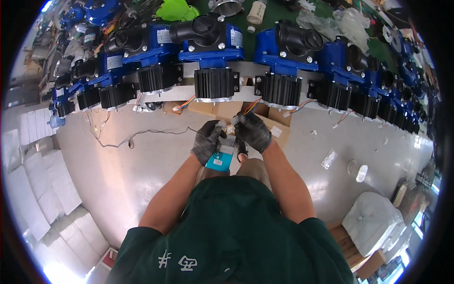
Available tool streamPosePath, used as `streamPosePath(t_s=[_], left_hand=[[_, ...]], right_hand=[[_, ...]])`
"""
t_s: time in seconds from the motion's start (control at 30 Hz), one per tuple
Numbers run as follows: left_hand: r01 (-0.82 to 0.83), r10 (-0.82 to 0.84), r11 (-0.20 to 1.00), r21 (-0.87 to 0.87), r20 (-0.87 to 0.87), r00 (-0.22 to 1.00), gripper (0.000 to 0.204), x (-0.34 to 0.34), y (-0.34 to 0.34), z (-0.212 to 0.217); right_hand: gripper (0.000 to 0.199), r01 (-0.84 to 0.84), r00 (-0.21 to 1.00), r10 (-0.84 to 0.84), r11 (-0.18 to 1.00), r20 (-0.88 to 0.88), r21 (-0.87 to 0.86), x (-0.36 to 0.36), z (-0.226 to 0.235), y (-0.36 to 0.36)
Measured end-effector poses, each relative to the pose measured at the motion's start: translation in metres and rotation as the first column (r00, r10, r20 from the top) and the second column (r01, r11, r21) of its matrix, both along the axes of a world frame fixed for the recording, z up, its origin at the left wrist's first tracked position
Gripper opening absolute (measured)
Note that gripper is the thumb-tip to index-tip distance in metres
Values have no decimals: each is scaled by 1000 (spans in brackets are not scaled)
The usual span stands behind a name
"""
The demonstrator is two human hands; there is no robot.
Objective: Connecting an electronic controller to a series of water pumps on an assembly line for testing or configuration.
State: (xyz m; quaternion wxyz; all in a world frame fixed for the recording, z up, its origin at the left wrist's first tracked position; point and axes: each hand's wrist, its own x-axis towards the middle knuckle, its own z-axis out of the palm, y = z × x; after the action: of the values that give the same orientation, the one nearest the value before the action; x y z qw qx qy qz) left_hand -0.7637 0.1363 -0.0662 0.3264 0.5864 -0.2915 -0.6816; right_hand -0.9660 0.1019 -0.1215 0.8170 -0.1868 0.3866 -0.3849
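Both my hands wear dark grey gloves and meet low in front of a row of blue pumps. My left hand (207, 142) is closed on a small whitish plug (221, 124), partly hidden by the fingers. Just beside it, my right hand (254, 132) pinches a pale wire connector (235, 120). Coloured wires (252, 106) run up from the right hand toward the black finned motor (281, 90) of the nearest pump on the right. Whether plug and connector touch, I cannot tell. Below my left hand sits a teal and grey box (219, 162).
More blue pumps (211, 52) with black motors line the bench edge, several with loose wire leads (187, 103) hanging. A black cable (156, 131) trails across the floor on the left. Cardboard (279, 128) lies under the bench. White wrapped bundles (47, 182) stack at left.
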Motion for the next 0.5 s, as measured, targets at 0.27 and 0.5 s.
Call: streamPosePath(t_s=[0.27, 0.5], left_hand=[[78, -78, 997, 14, 19, 997, 30, 2, -14, -2], [70, -74, 995, 75, 53, 996, 32, 12, -16, -5]], right_hand=[[29, 32, 974, -11, 995, -225, 92, 14, 13, -6], [28, 135, 986, -105, 960, -131, 244, 23, 16, -7]])
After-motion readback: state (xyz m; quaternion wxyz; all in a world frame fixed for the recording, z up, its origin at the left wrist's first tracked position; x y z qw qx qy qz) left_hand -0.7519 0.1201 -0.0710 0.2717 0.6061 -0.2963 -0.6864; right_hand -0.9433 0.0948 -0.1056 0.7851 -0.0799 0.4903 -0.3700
